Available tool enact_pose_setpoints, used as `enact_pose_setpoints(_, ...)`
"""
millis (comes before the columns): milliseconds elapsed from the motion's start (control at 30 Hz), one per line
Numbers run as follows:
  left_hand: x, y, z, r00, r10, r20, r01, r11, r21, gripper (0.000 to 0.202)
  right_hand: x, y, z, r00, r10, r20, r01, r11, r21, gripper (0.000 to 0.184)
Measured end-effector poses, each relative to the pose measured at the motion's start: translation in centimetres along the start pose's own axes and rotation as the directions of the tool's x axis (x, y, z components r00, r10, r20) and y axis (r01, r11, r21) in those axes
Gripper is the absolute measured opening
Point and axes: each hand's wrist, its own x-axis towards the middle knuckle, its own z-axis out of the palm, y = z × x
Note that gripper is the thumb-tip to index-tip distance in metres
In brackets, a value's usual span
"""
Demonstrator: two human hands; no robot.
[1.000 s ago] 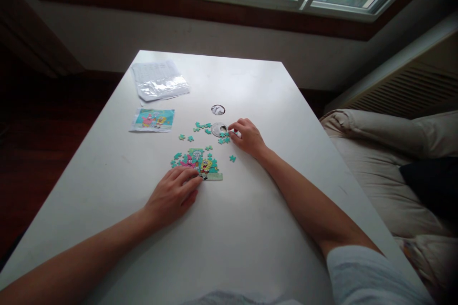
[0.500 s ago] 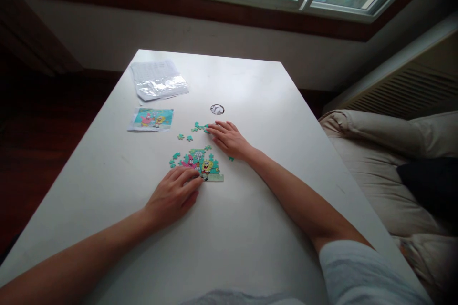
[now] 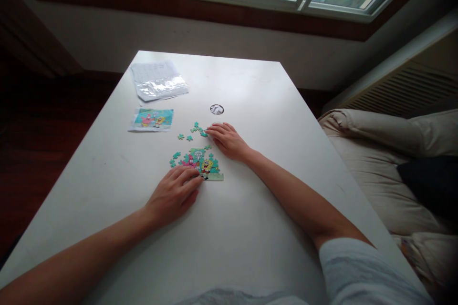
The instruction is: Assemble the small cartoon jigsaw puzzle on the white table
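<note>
A small, partly built cartoon jigsaw [image 3: 201,164] lies on the white table [image 3: 229,228]. My left hand [image 3: 172,194] rests flat beside its lower left corner, fingers together and extended, fingertips touching the puzzle's edge. My right hand [image 3: 226,139] lies palm down just right of the puzzle, fingers stretched out, fingertips on loose teal pieces [image 3: 196,128]. Whatever lies under its palm is hidden. More loose teal pieces [image 3: 185,137] are scattered above the puzzle.
A printed reference picture [image 3: 152,119] lies to the left, a clear plastic bag on paper [image 3: 158,81] behind it. A round hole [image 3: 216,109] sits in the tabletop. A beige cushioned seat [image 3: 390,152] is at the right, windows at the back.
My right hand moved left from the round lid and loose pieces at the right, flattening its fingers over the pieces near the puzzle. The lid is now hidden. My left hand stayed put.
</note>
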Motion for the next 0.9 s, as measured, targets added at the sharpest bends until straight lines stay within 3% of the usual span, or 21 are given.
enact_pose_setpoints(467, -0.1, -0.3, -0.1, 1.000, -0.004, 0.010, 0.004, 1.000, -0.007, 0.030, -0.7, 0.7, -0.6, 0.999, 0.043, -0.010, -0.043, 0.999, -0.012, 0.026)
enact_pose_setpoints(900, -0.3, 1.0, -0.6, 0.996, 0.084, -0.033, -0.082, 0.995, 0.052, 0.030, -0.5, -1.0, -1.7, 0.991, 0.128, 0.043, -0.128, 0.992, 0.002, 0.015)
